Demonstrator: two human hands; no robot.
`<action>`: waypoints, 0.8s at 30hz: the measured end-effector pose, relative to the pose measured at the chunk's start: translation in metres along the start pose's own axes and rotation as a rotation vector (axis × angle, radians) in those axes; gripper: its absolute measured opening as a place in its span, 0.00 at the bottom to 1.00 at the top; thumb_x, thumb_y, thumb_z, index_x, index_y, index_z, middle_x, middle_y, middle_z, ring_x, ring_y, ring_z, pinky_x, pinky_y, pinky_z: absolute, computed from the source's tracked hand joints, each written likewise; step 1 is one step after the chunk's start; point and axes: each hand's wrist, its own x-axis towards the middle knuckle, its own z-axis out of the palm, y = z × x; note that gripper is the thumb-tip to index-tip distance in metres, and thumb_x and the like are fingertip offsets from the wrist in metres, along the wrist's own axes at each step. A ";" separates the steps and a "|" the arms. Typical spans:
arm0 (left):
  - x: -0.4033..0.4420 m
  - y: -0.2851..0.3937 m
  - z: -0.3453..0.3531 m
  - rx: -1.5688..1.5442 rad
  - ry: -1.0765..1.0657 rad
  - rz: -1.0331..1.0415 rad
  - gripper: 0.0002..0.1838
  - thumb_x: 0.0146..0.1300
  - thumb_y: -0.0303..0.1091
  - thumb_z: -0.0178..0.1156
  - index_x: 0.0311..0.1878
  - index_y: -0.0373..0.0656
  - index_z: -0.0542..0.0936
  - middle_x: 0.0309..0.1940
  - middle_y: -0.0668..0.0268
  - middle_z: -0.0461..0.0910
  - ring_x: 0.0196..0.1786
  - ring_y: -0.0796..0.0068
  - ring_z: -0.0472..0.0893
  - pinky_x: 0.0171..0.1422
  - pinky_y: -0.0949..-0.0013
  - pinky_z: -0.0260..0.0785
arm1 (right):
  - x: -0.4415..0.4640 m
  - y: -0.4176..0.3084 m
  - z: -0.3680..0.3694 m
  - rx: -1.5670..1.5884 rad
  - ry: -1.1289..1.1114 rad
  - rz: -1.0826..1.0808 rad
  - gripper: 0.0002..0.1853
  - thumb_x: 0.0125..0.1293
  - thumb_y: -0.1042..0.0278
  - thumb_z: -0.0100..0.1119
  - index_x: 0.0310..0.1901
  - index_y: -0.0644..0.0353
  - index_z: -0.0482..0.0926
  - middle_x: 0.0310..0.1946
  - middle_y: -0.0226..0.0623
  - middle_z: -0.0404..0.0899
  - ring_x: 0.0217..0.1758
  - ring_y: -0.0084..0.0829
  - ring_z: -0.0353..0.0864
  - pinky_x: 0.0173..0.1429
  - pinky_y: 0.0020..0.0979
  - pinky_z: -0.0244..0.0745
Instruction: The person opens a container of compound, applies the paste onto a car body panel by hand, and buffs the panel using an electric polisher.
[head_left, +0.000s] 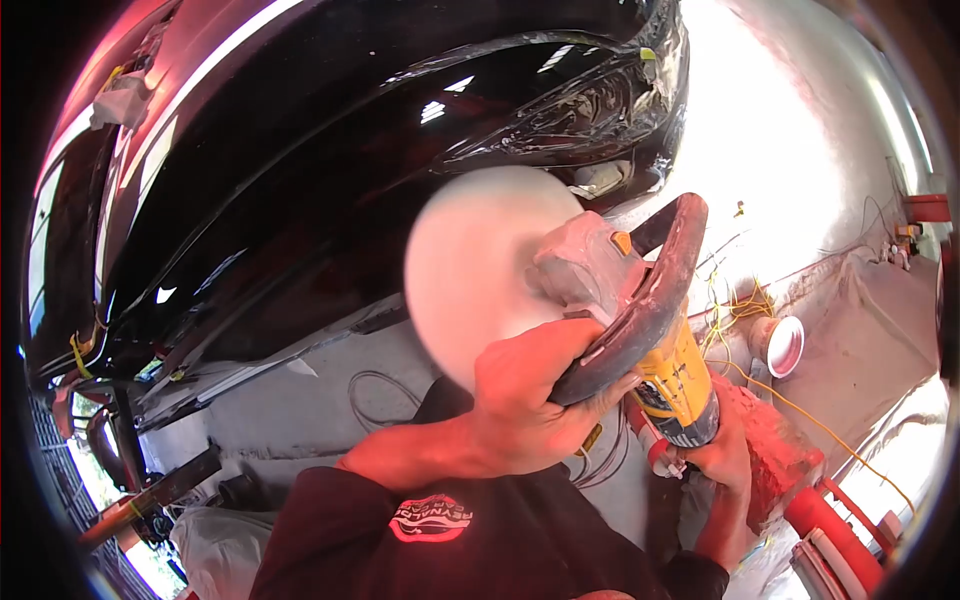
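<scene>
A yellow power polisher [675, 380] with a dusty grey head lies across the middle of the view. Its round pale pad [490, 265] is blurred, and its edge overlaps the dark glossy car panel [300, 190]. My left hand [540, 390] is wrapped round the black curved handle [665, 290] near its lower end. Farther back, at the rear of the yellow body, my right hand [722, 455] grips the tool; part of its fingers is hidden. A bottle with a red label [655, 440] is beside the tool body.
Crumpled plastic film [600, 100] covers the far end of the car. Yellow cord [745, 305] lies tangled near a white round container [785, 347] on the right. A red stand [835, 530] is at lower right, a metal bar [150, 500] at lower left.
</scene>
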 end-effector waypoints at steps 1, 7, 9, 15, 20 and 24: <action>0.001 -0.004 0.004 -0.018 -0.006 0.006 0.19 0.55 0.24 0.78 0.48 0.35 0.80 0.30 0.63 0.85 0.31 0.82 0.83 0.36 0.75 0.74 | -0.001 0.004 -0.002 -0.011 0.007 -0.002 0.50 0.36 0.82 0.75 0.69 0.66 0.68 0.59 0.40 0.78 0.63 0.32 0.78 0.69 0.37 0.71; 0.029 -0.031 0.057 -0.207 -0.001 -0.026 0.14 0.58 0.26 0.74 0.42 0.39 0.78 0.26 0.58 0.79 0.26 0.56 0.82 0.31 0.62 0.72 | -0.002 0.006 -0.017 0.017 0.132 0.007 0.51 0.36 0.78 0.78 0.70 0.66 0.68 0.57 0.37 0.80 0.60 0.31 0.79 0.68 0.35 0.71; 0.038 -0.044 0.079 -0.245 -0.018 -0.002 0.13 0.58 0.26 0.74 0.42 0.39 0.78 0.26 0.57 0.80 0.26 0.55 0.82 0.31 0.61 0.72 | 0.001 0.012 -0.025 0.041 0.168 -0.020 0.52 0.36 0.75 0.79 0.70 0.65 0.68 0.56 0.35 0.81 0.59 0.30 0.79 0.68 0.33 0.70; 0.072 -0.078 0.129 -0.416 0.004 0.096 0.12 0.60 0.26 0.72 0.41 0.37 0.76 0.29 0.55 0.79 0.29 0.54 0.83 0.33 0.61 0.72 | 0.007 0.035 -0.046 -0.083 0.284 -0.034 0.45 0.42 0.79 0.76 0.68 0.65 0.68 0.54 0.35 0.81 0.57 0.29 0.80 0.65 0.33 0.72; 0.089 -0.088 0.139 -0.471 -0.106 -0.006 0.15 0.64 0.26 0.71 0.52 0.39 0.82 0.35 0.62 0.86 0.39 0.80 0.83 0.45 0.72 0.75 | 0.012 0.035 -0.054 -0.062 0.316 0.098 0.42 0.45 0.82 0.72 0.67 0.65 0.69 0.53 0.37 0.82 0.54 0.30 0.81 0.64 0.33 0.73; 0.077 -0.083 0.125 -0.393 -0.088 0.018 0.14 0.61 0.28 0.74 0.47 0.37 0.82 0.31 0.60 0.84 0.33 0.78 0.81 0.39 0.71 0.73 | 0.004 0.039 -0.028 -0.137 0.353 -0.013 0.41 0.45 0.81 0.72 0.66 0.65 0.70 0.52 0.37 0.82 0.53 0.29 0.81 0.62 0.33 0.74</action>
